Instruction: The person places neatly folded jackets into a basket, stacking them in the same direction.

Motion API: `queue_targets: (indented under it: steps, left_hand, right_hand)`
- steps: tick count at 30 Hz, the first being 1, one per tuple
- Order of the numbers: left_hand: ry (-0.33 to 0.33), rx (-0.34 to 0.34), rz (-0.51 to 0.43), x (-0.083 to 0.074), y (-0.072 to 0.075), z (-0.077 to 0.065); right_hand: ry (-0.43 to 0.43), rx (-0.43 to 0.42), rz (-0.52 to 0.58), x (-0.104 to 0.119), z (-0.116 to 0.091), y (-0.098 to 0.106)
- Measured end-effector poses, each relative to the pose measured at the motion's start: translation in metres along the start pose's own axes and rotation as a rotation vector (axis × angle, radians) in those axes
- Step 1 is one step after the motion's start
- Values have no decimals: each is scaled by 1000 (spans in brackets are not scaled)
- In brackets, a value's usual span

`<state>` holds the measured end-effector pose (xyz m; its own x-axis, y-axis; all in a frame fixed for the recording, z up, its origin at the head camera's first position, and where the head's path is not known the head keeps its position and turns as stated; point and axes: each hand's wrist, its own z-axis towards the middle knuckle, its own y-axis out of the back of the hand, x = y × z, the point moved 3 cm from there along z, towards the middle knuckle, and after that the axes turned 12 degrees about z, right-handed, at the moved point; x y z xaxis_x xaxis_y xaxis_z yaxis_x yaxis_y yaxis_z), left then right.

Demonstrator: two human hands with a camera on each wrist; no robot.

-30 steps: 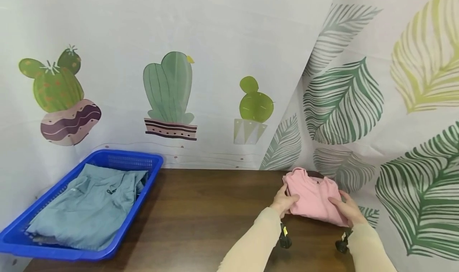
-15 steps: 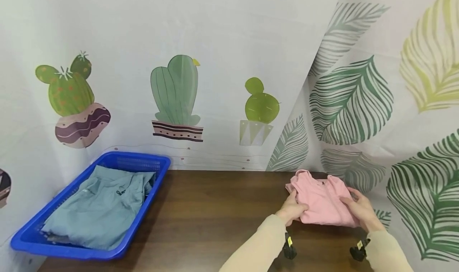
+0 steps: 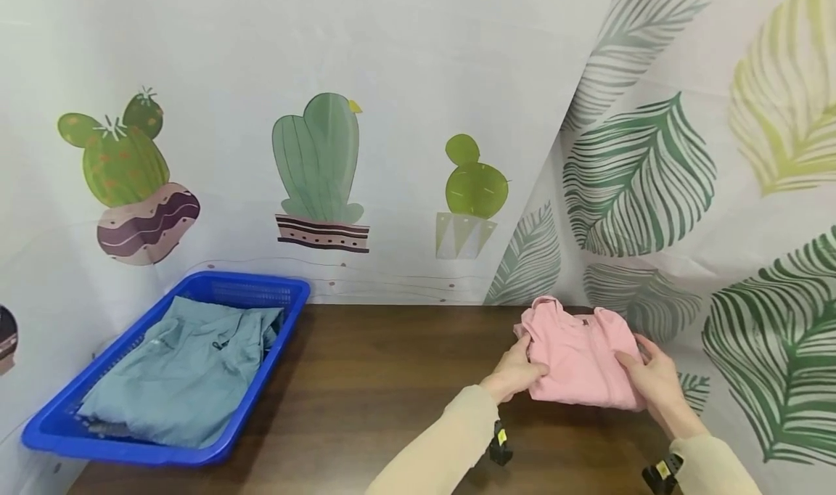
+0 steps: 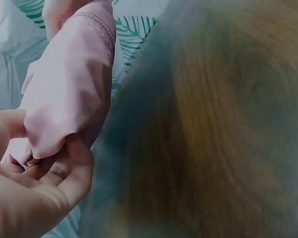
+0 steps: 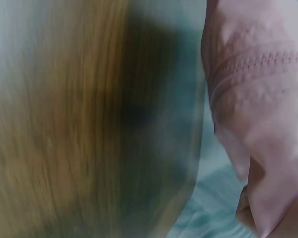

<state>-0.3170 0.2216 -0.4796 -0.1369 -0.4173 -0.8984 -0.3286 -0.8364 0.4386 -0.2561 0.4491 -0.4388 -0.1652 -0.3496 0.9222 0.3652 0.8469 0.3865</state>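
Observation:
A folded pink top (image 3: 581, 361) is held between both hands at the right end of the table in the head view. My left hand (image 3: 516, 371) grips its left edge, thumb on the front and fingers behind. My right hand (image 3: 656, 386) pinches the right edge the same way. In the left wrist view the left hand (image 4: 44, 188) has its fingers curled under a fold of the pink cloth. The right wrist view shows a stitched seam on the pink top (image 5: 258, 74) and, at the lower right, a little of the right hand (image 5: 295, 218).
A blue plastic basket (image 3: 225, 448) stands at the left of the brown wooden table (image 3: 385, 379), with a folded grey-blue garment (image 3: 176, 379) in it. Behind hangs a white cloth backdrop (image 3: 405, 59) with cactus and leaf prints, close to the right hand.
Both hands keep their hold on the pink top. It first shifted right in view, then slightly left and up, as the camera view also moved. The basket stays put.

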Motion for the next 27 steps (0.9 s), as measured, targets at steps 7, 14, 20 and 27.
queue_targets:
  steps: [7, 14, 20, 27]
  left_hand:
    - [-83, 14, 73, -5, 37, -20]
    - [-133, 76, 169, -1, 65, -42]
    - [-178, 120, 203, 5, 87, -65]
    - [-231, 154, 261, 12, 112, -89]
  right_hand:
    - [57, -31, 75, 18, -29, -18]
    - [76, -56, 143, 23, -58, -36]
    - [40, -13, 250, 22, -82, -46]
    - [50, -2, 425, 25, -107, -64]
